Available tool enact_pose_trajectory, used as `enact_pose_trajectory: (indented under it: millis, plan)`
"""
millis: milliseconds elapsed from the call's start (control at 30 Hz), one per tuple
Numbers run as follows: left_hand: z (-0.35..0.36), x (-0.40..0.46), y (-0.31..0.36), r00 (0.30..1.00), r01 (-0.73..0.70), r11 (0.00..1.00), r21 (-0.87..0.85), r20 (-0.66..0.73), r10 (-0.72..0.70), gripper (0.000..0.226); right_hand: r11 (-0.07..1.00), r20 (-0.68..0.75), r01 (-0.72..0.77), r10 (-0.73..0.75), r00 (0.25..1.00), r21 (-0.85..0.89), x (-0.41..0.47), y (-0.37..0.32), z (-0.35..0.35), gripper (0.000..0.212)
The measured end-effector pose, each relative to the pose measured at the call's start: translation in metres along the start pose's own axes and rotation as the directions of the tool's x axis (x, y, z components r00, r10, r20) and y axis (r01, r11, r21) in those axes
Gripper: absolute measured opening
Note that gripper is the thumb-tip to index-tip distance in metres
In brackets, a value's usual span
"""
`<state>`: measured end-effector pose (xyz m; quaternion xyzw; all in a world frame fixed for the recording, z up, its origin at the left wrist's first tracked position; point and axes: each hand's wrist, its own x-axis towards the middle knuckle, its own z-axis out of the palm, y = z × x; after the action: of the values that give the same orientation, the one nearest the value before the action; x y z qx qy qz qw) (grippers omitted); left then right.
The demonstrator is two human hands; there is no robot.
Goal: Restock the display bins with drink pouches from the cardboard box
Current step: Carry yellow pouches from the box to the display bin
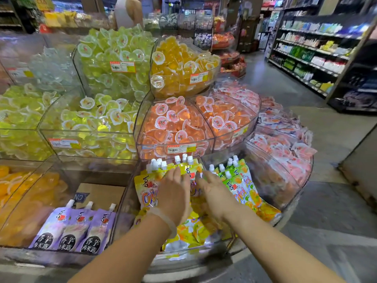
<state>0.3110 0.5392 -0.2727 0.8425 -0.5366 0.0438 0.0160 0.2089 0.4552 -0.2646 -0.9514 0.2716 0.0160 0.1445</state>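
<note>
Both my hands reach into a clear curved display bin (130, 203) on the lowest tier. Yellow drink pouches (146, 190) with white caps stand in it on the left, green-and-orange pouches (242, 186) on the right. My left hand (173, 195), in a thin clear glove, lies flat on the yellow pouches with its fingers straight. My right hand (214, 193) presses between the two stacks, fingers extended. More orange-print pouches (191, 229) lie under my wrists. A cardboard box (100, 195) sits in the bin to the left, behind three purple pouches (75, 227).
Tiered clear bins above hold green jelly cups (114, 64), yellow jelly cups (179, 66) and orange jelly cups (175, 125). Pink packets (285, 144) fill the right-hand bins. An aisle with stocked shelves (310, 54) runs to the right. A person (128, 13) stands behind the display.
</note>
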Motion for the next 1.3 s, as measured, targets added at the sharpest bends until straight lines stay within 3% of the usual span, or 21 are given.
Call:
enact_pose_trajectory:
  millis: [133,300,433,533,800,1000,1300]
  plan:
    - [-0.027,0.024,0.05,0.99,-0.087,0.993,-0.076,0.107,0.095,0.082,0.997,-0.022,-0.034,0.033,0.999,-0.064,-0.024,0.047,-0.037,0.063]
    - [-0.047,0.043,0.137,0.973,-0.219,0.976,-0.005,0.074,0.219,0.066,0.977,-0.062,-0.186,0.181,0.982,-0.102,-0.072,0.14,-0.067,0.059]
    - [-0.052,0.055,0.229,0.947,-0.304,0.952,-0.017,0.101,0.304,0.063,0.918,-0.042,-0.373,0.37,0.928,-0.133,-0.132,0.219,-0.087,0.053]
    - [-0.057,0.064,0.303,0.916,-0.385,0.923,-0.01,0.116,0.384,0.065,0.86,-0.053,-0.49,0.488,0.871,-0.142,-0.183,0.275,-0.1,0.061]
    - [-0.058,0.07,0.503,0.78,-0.597,0.797,-0.091,0.164,0.603,0.069,0.669,-0.087,-0.736,0.731,0.677,-0.108,-0.332,0.409,-0.11,0.065]
    - [-0.05,0.081,0.639,0.632,-0.748,0.655,-0.109,0.182,0.753,0.073,0.477,-0.087,-0.879,0.875,0.476,-0.011,-0.428,0.497,-0.115,0.06]
    - [-0.03,0.147,0.847,0.419,-0.887,0.44,-0.139,0.156,0.894,0.074,0.248,-0.077,-0.968,0.967,0.245,0.039,-0.502,0.671,-0.146,0.066]
